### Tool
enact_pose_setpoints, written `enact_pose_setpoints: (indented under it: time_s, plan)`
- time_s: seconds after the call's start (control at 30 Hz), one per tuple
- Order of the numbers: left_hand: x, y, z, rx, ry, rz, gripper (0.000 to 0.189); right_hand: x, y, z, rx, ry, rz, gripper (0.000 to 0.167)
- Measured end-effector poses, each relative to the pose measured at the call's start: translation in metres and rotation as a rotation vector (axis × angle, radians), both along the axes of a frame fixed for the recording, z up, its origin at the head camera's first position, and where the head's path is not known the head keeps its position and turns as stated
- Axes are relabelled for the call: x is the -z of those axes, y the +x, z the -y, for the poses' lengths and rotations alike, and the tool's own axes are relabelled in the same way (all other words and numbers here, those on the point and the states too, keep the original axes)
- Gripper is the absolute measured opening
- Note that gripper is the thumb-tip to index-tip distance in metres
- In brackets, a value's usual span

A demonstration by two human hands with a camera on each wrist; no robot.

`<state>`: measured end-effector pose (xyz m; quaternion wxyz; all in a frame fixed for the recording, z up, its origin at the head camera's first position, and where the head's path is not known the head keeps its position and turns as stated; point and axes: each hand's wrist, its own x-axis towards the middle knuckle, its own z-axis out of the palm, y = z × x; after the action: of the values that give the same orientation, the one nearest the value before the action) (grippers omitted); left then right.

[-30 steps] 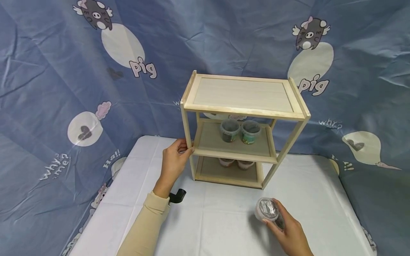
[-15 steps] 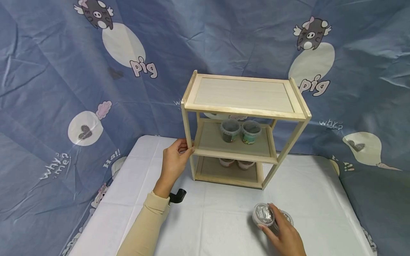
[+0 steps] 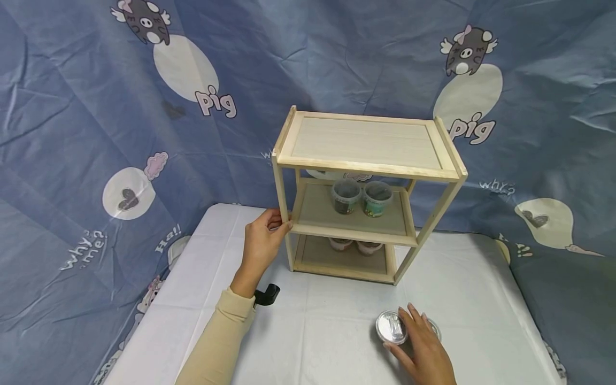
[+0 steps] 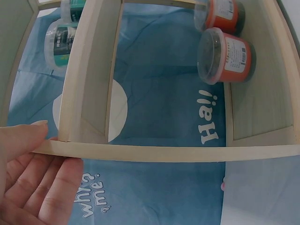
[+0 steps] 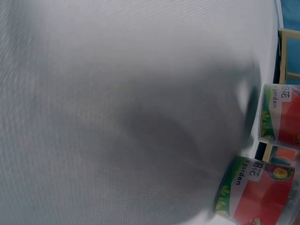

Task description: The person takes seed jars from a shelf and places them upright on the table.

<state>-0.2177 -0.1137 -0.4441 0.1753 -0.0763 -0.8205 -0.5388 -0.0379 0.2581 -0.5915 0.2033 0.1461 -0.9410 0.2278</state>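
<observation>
Left grip pinches shelf post | right grip spread beside tub

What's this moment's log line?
left hand: holds wooden rack post | right hand: at two red-labelled tubs | middle shelf: two tubs | bottom shelf: two orange tubs

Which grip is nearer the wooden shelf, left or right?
Left. The left grip holds the wooden shelf by its left front post. The right grip is apart from it, in front toward the right, over the white table, at a silver-lidded tub.
</observation>
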Motion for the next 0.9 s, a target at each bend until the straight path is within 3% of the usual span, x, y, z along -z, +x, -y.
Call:
enact_pose_setpoints:
  time_s: [0.63,0.9]
  plan:
    - [-0.0001,0.0013,0.0006,-0.003,0.0,0.013,0.023,-0.0025,0.0008,0.0023,0.012,0.065,0.071,0.085]
    - [0.0014,0.0008,0.0003,0.008,0.02,0.005,0.024,-0.0095,0.0009,0.0013,-0.027,0.087,0.079,0.081]
